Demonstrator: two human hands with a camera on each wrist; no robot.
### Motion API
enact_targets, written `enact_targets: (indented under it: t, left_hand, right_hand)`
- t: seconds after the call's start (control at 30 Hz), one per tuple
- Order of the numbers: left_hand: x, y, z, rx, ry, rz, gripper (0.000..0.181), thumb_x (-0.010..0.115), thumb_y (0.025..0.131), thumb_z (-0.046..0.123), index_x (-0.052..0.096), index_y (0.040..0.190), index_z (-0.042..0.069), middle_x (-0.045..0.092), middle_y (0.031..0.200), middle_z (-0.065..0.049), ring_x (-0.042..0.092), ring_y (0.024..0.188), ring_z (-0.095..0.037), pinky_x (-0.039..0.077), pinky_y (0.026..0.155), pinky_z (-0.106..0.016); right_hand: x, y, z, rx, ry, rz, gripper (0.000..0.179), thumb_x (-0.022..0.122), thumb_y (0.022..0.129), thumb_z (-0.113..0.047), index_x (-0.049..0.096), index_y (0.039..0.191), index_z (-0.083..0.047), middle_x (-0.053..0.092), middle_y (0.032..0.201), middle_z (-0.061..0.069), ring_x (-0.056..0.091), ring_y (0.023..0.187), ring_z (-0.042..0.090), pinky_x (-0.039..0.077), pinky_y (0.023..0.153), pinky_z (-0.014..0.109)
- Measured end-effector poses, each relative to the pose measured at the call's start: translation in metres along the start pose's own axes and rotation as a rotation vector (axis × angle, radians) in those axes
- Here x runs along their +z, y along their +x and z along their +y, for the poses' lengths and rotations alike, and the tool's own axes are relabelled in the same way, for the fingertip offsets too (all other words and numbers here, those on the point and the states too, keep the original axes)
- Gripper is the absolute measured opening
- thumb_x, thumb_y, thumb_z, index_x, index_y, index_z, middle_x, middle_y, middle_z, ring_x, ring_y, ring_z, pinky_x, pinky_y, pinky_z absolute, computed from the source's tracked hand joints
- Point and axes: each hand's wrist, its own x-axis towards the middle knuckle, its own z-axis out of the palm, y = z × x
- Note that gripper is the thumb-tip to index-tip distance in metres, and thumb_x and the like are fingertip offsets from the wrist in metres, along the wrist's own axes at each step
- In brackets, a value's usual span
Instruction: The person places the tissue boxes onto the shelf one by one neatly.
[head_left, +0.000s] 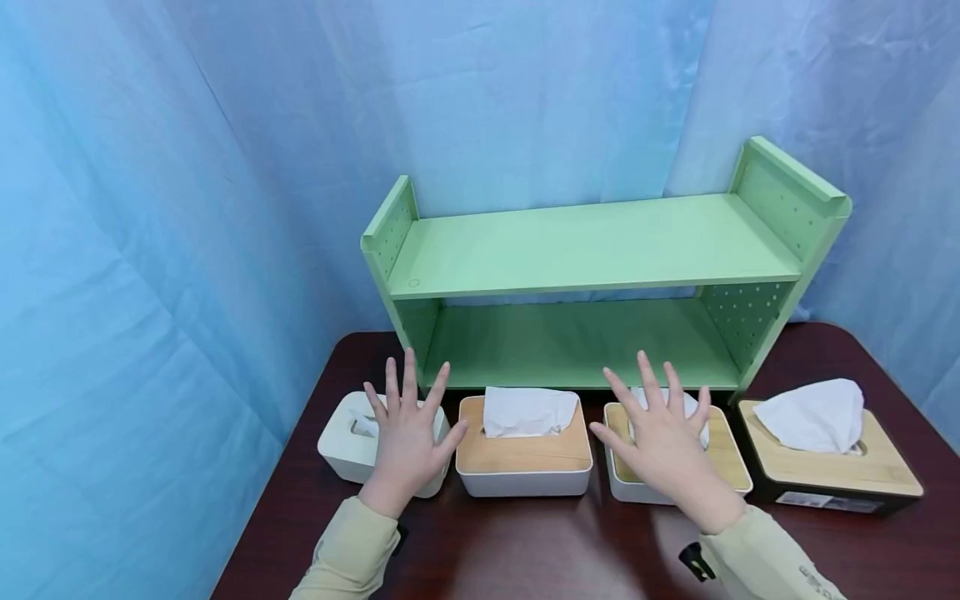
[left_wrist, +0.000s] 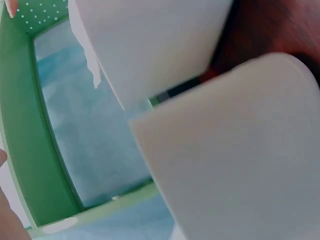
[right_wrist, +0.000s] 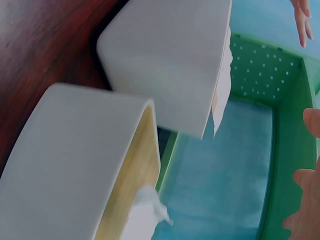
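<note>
Fingers spread, my left hand (head_left: 408,446) hovers over the right side of a small white tissue box (head_left: 347,450) and holds nothing. My right hand (head_left: 663,446), also with spread fingers and nothing in it, is above a white tissue box with a wooden lid (head_left: 723,454), hiding part of its tissue. Between the hands stands another white tissue box with a wooden lid (head_left: 525,483), a folded tissue (head_left: 528,412) lying out of its slot. At the far right is a black tissue box with a wooden lid (head_left: 888,458) and a large tissue (head_left: 817,415) sticking up.
A green two-tier shelf (head_left: 600,246) stands behind the row of boxes, with perforated side panels (head_left: 787,200). The dark reddish table (head_left: 525,554) extends in front of the boxes. Blue curtains (head_left: 525,100) hang behind and at the sides.
</note>
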Motion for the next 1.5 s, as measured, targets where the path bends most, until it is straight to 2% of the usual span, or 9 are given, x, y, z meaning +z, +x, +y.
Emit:
enact_targets:
  t: [0.13, 0.27, 0.53, 0.7, 0.87, 1.0, 1.13, 1.3, 1.5]
  left_hand:
    - [-0.005, -0.003, -0.010, -0.009, 0.000, -0.034, 0.071, 0.036, 0.092, 0.064, 0.036, 0.147, 0.019, 0.000, 0.159, -0.017, -0.007, 0.144, -0.040, -0.003, 0.102, -0.073]
    - [-0.010, -0.006, -0.021, -0.015, 0.014, -0.063, 0.071, 0.057, 0.086, 0.048, 0.036, 0.148, 0.019, -0.001, 0.159, -0.017, -0.008, 0.145, -0.040, -0.005, 0.103, -0.073]
    - [-0.016, -0.021, -0.056, -0.031, 0.044, -0.033, 0.070, 0.057, 0.086, 0.047, 0.037, 0.147, 0.017, -0.002, 0.160, -0.014, -0.007, 0.145, -0.040, -0.006, 0.102, -0.073]
    - [-0.015, -0.032, -0.078, -0.052, 0.070, -0.018, 0.070, 0.049, 0.090, 0.056, 0.038, 0.146, 0.017, 0.005, 0.158, -0.019, -0.004, 0.144, -0.041, -0.007, 0.101, -0.074]
    - [-0.014, -0.043, -0.099, -0.079, 0.077, -0.009, 0.070, 0.046, 0.090, 0.059, 0.035, 0.147, 0.020, 0.006, 0.158, -0.020, -0.002, 0.143, -0.043, -0.007, 0.101, -0.075]
    - [-0.010, -0.051, -0.115, -0.119, 0.048, -0.004, 0.070, 0.057, 0.087, 0.048, 0.035, 0.147, 0.019, 0.004, 0.157, -0.022, 0.000, 0.142, -0.045, -0.007, 0.102, -0.073]
    - [-0.005, -0.058, -0.128, -0.162, 0.011, -0.039, 0.073, 0.066, 0.084, 0.037, 0.036, 0.146, 0.013, 0.004, 0.154, -0.027, 0.002, 0.139, -0.048, -0.007, 0.103, -0.071]
    - [0.002, -0.066, -0.138, -0.213, -0.031, -0.095, 0.072, 0.066, 0.085, 0.036, 0.039, 0.143, 0.005, 0.004, 0.150, -0.032, 0.003, 0.136, -0.052, -0.002, 0.103, -0.071]
    - [0.009, -0.069, -0.143, -0.270, -0.082, -0.139, 0.072, 0.067, 0.084, 0.037, 0.041, 0.142, 0.002, 0.003, 0.149, -0.034, 0.004, 0.135, -0.053, 0.005, 0.102, -0.073]
  right_hand:
    - [0.007, 0.005, -0.014, -0.019, 0.009, -0.024, 0.070, 0.056, 0.088, -0.055, 0.034, 0.148, -0.025, 0.010, 0.158, 0.019, 0.005, 0.140, 0.047, -0.007, 0.100, 0.073]
    - [0.014, 0.011, -0.028, -0.033, 0.024, -0.046, 0.070, 0.058, 0.087, -0.055, 0.036, 0.147, -0.026, 0.011, 0.157, 0.019, 0.006, 0.141, 0.047, -0.007, 0.101, 0.073]
    - [0.034, 0.019, -0.061, -0.118, 0.013, -0.087, 0.071, 0.054, 0.087, -0.058, 0.032, 0.148, -0.029, 0.011, 0.158, 0.018, 0.011, 0.141, 0.045, -0.002, 0.103, 0.072]
    - [0.049, 0.021, -0.084, -0.161, 0.036, -0.091, 0.069, 0.057, 0.086, -0.057, 0.037, 0.146, -0.029, 0.015, 0.157, 0.018, 0.015, 0.141, 0.044, 0.003, 0.104, 0.071]
    - [0.063, 0.024, -0.105, -0.200, 0.056, -0.136, 0.068, 0.055, 0.086, -0.060, 0.040, 0.144, -0.029, 0.015, 0.158, 0.016, 0.016, 0.142, 0.041, 0.003, 0.107, 0.067]
    - [0.077, 0.028, -0.118, -0.244, 0.056, -0.181, 0.066, 0.053, 0.088, -0.059, 0.039, 0.145, -0.030, 0.015, 0.158, 0.016, 0.015, 0.143, 0.040, 0.002, 0.108, 0.065]
    - [0.092, 0.031, -0.127, -0.263, 0.057, -0.223, 0.068, 0.055, 0.088, -0.056, 0.034, 0.147, -0.030, 0.014, 0.157, 0.018, 0.014, 0.143, 0.041, 0.002, 0.108, 0.065]
    - [0.105, 0.034, -0.141, -0.286, 0.007, -0.251, 0.068, 0.053, 0.088, -0.058, 0.034, 0.147, -0.031, 0.018, 0.156, 0.018, 0.016, 0.143, 0.040, 0.004, 0.109, 0.063]
    - [0.112, 0.035, -0.153, -0.297, -0.061, -0.288, 0.069, 0.050, 0.087, -0.063, 0.033, 0.147, -0.034, 0.022, 0.155, 0.017, 0.019, 0.143, 0.037, 0.007, 0.111, 0.061]
